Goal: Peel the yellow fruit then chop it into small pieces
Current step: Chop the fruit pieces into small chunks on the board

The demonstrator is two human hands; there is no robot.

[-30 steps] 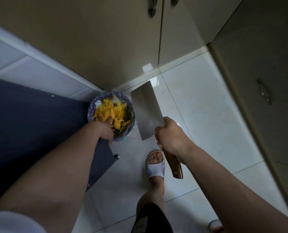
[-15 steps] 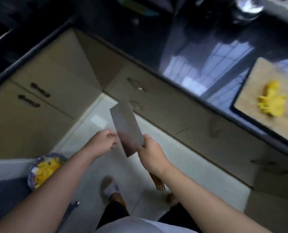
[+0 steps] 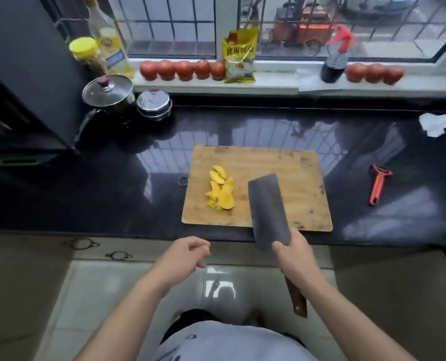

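We grip the cleaver point(image 3: 268, 209) in our right hand point(image 3: 296, 254) above the cutting board point(image 3: 281, 165), beside the yellow fruit slices point(image 3: 220, 190), our left hand point(image 3: 188, 256) loosely curled, holding nothing.

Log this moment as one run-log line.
right hand: grips cleaver over board edge | left hand: empty, loosely curled | yellow fruit slices: on cutting board, not yet chopped small | peeler: on counter
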